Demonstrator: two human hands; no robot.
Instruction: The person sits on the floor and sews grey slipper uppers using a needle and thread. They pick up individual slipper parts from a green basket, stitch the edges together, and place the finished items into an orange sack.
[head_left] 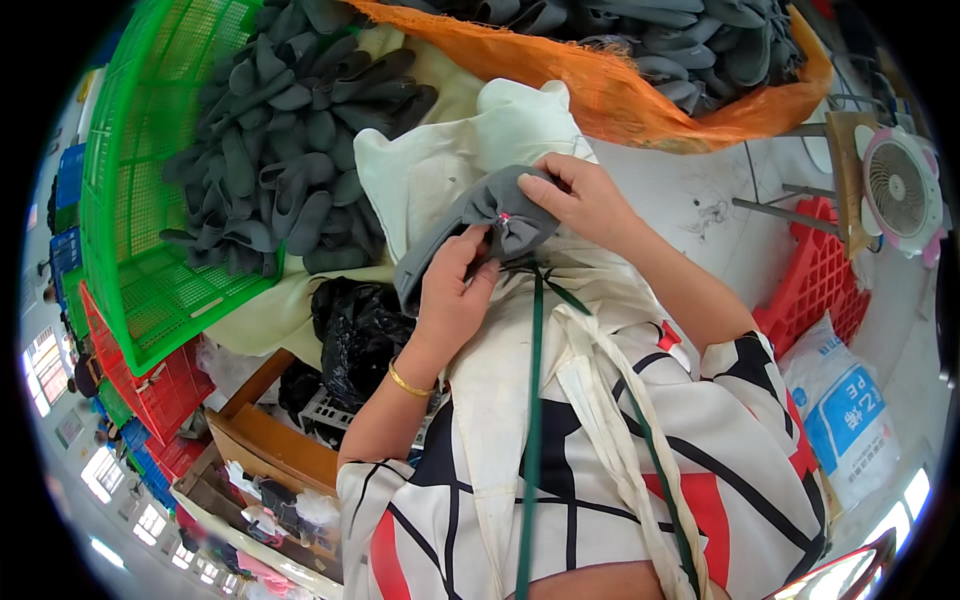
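Observation:
Over my lap I hold a grey fabric shoe (pixel 470 212) with both hands. A gathered bow with a small red stone sits on its upper. My left hand (pixel 452 296) is closed on the near side, fingertips pressed by the bow and partly tucked out of sight. My right hand (pixel 588 208) grips the right end, thumb on top and the other fingers behind it. Beneath the shoe, a pale cloth apron (pixel 420 175) covers my lap. To the left, a heap of similar grey shoes (pixel 290 140) spills from a tipped green crate (pixel 135 200).
An orange woven sack (pixel 600 90) with more grey shoes lies ahead. Left of my lap are a black plastic bag (pixel 362 325) and an open wooden drawer (pixel 275 445). At right stand a fan (pixel 900 180), a red crate (pixel 818 265) and a white plastic sack (pixel 850 450).

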